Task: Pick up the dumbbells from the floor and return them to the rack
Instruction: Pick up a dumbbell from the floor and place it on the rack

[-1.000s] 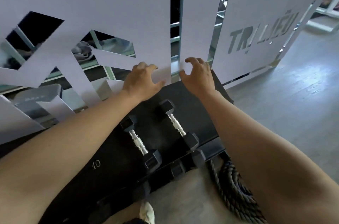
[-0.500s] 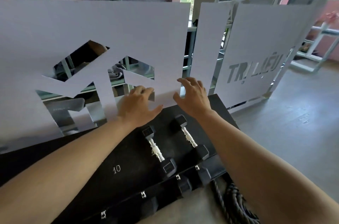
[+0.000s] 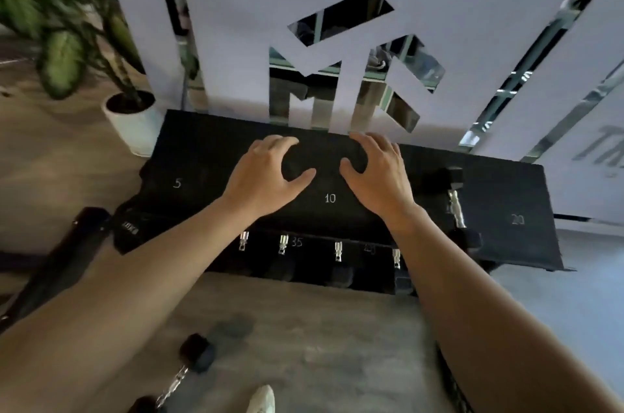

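Note:
A black dumbbell rack (image 3: pixel 189 155) stands against the wall, its top shelf marked 5, 10 and 20. My left hand (image 3: pixel 266 172) and my right hand (image 3: pixel 378 172) hover over the shelf above the 10 mark, fingers spread and holding nothing. One black dumbbell with a chrome handle (image 3: pixel 454 206) lies on the top shelf right of my right wrist. Several dumbbells (image 3: pixel 310 250) sit on the lower shelf. Another black dumbbell (image 3: pixel 179 379) lies on the floor at the bottom left, near my shoe.
A potted plant in a white pot (image 3: pixel 131 122) stands left of the rack. A white panel wall with mirrored cut-outs (image 3: pixel 236 41) rises behind it. A black bench or bar (image 3: pixel 57 264) lies at the left. A thick rope (image 3: pixel 452 385) shows beside my right arm.
The view has swung left along the rack. My hands moved away from the two racked dumbbells toward the 10 mark. The floor dumbbell and the plant have come into view.

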Tool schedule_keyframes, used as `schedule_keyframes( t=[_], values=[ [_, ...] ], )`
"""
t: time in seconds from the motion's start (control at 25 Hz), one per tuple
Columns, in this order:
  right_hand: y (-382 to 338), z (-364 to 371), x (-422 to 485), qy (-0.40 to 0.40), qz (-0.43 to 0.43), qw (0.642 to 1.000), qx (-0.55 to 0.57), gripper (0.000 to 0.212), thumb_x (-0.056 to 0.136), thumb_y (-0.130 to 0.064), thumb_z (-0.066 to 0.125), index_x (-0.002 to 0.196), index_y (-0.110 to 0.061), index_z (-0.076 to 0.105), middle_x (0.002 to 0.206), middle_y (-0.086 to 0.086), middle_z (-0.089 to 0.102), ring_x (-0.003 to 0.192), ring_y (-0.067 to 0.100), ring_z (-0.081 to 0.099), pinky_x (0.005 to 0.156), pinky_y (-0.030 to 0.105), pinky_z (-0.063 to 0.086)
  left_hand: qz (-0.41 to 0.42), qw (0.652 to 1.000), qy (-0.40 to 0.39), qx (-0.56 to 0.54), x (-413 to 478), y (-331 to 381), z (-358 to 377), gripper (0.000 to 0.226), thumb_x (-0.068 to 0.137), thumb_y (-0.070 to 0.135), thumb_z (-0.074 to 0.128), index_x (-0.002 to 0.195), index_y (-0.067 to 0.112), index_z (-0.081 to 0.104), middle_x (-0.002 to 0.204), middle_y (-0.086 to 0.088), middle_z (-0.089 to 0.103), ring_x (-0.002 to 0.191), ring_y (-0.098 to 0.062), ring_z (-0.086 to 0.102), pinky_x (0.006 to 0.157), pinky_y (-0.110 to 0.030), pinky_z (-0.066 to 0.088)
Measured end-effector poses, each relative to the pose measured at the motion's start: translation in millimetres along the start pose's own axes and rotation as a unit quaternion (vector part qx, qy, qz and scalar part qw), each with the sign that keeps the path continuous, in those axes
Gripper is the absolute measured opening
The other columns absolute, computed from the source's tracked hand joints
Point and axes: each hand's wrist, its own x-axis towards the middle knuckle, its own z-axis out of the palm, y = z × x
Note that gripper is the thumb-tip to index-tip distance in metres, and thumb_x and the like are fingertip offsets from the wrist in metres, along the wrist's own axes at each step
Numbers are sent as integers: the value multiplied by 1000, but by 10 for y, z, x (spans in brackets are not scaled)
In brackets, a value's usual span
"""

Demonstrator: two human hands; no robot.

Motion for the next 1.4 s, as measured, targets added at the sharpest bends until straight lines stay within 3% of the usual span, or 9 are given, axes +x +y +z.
schedule_keyframes(
  t=[0.24,0.4,0.64,0.8,0.92,1.04,1.12,1.28,1.4],
  values=[
    [-735,1058,-976,-144,-67,986,52,52,92,-40,59,140,-22,50,143,6,51,132,31,41,108,49,38,-223,974,-14,50,-1832,-556,-682,67,78,64,58,130,21,55,127,-1,60,115,-18,54,93,-35,48],
    [-1500,1675,-1794,-267,-107,956,51,53,92,-38,59,140,-19,50,142,11,50,129,35,42,106,48,35,-334,940,3,69,-3020,-878,-1116,60,78,50,71,124,12,61,122,-10,64,114,-29,58,96,-43,47],
    [-2553,2398,-2609,-375,-133,916,52,55,91,-42,57,142,-23,47,144,8,50,131,32,42,108,46,36,-477,879,10,2,-4377,-1396,-1566,68,84,53,67,136,13,52,128,-10,59,115,-29,55,96,-40,44],
    [-3260,2922,-2908,-388,-90,915,62,54,93,-48,53,141,-24,47,141,8,53,129,30,44,103,44,40,-487,873,6,-26,-4959,-1928,-1965,63,83,50,68,135,20,50,117,-3,59,114,-24,54,93,-34,41],
    [-3700,3255,-3005,-400,-48,913,68,55,94,-46,53,143,-24,45,142,8,52,131,28,45,103,45,42,-484,873,-39,-48,-5142,-2390,-2329,63,84,53,66,136,24,48,114,0,58,114,-21,51,94,-33,40],
    [-3994,3455,-2905,-359,25,927,106,52,92,-45,56,140,-27,48,137,5,57,125,26,52,97,40,45,-472,869,-126,-73,-5070,-2897,-2553,56,85,50,66,133,25,51,110,-2,62,106,-21,57,89,-35,46],
    [-3973,3522,-2789,-336,92,927,137,44,90,-44,57,132,-29,56,126,4,63,115,25,58,90,37,49,-466,860,-189,-89,-4859,-3181,-2539,51,85,45,68,130,22,55,111,-5,64,95,-18,61,78,-30,45],
    [-3547,3725,-2434,-326,210,903,184,14,89,-28,55,86,-26,68,102,3,70,103,28,64,85,35,51,-443,842,-285,-113,-4118,-3612,-2298,56,84,46,69,130,15,56,118,-2,65,97,-20,64,70,-28,45],
    [-3173,3778,-2246,-289,299,885,207,22,94,-21,52,98,-17,73,106,11,71,98,27,62,79,28,45,-397,844,-352,-73,-3477,-3752,-2175,38,87,48,65,117,25,61,100,5,69,85,-10,65,61,-23,43]
  ],
)
